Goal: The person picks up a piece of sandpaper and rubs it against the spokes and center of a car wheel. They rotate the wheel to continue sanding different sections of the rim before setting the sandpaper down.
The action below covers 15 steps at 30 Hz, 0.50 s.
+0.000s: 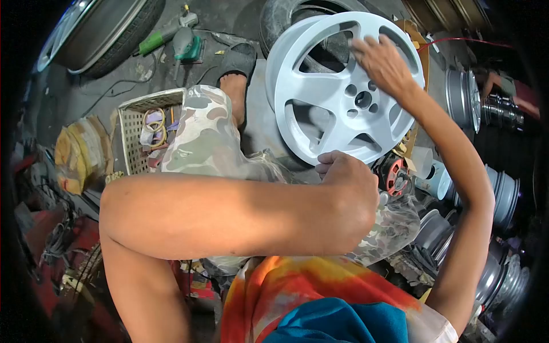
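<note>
A person in camouflage trousers and a red, orange and yellow tie-dyed shirt leans over a pale grey-white, five-spoked metal wheel in a crowded workshop. The wheel stands out beyond the knees, right of centre, its face turned toward the person, with a black rubber tyre behind its far side.

The right hand reaches over the far part of the wheel, close to a spoke, its fingers half bent and softly blurred; whether they touch the metal or hold anything, an onlooker cannot tell. The left hand is at the near rim, its fingers curled in toward the palm and almost closed; what they grip, if anything, is hidden.

The wheel's face wears a dull, even pale colour across spokes and rim, no tyre is mounted on it, and the visible bolt holes around the centre opening are bare. Whether that surface is finished cannot be judged from here.

To the left sits a beige perforated plastic basket with rings and small pieces inside (a jumble, by the look of it). Farther off, a green-and-grey power tool lies on the grey floor. At right, a red-and-black round object rests beside the wheel, with silver metal wheels beyond.
</note>
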{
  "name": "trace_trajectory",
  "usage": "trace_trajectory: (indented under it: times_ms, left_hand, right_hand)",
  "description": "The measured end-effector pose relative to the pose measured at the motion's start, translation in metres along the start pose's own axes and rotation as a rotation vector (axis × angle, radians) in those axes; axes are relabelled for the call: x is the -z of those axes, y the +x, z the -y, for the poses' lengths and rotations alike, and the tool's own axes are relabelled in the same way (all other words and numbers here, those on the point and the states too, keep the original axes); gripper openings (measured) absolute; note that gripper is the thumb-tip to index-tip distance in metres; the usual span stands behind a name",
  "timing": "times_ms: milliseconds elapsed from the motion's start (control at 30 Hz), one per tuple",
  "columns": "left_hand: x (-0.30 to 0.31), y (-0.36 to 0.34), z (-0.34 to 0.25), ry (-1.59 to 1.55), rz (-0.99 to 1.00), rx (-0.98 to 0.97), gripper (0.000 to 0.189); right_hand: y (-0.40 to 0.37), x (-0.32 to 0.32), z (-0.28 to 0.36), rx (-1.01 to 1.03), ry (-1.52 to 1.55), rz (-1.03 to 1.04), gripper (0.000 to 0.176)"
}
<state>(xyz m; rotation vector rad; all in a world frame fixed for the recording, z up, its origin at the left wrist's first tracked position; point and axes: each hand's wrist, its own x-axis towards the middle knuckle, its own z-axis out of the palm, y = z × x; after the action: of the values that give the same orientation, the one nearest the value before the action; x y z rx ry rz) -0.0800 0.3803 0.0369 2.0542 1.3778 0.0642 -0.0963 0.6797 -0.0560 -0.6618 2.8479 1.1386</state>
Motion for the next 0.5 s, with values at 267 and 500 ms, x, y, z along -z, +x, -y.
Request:
trace_trajectory:
  times_ms: [267, 500]
  left_hand:
    - [0.005, 0.004, -0.001, 0.037, 0.121, -0.014, 0.021]
    - [0.0, 0.011, -0.006, 0.063, 0.135, -0.035, 0.02]
  right_hand:
    - [0.007, -0.003, 0.0, 0.053, 0.244, 0.176, 0.02]
    - [0.0, -0.007, -0.03, -0.033, 0.314, -0.036, 0.044]
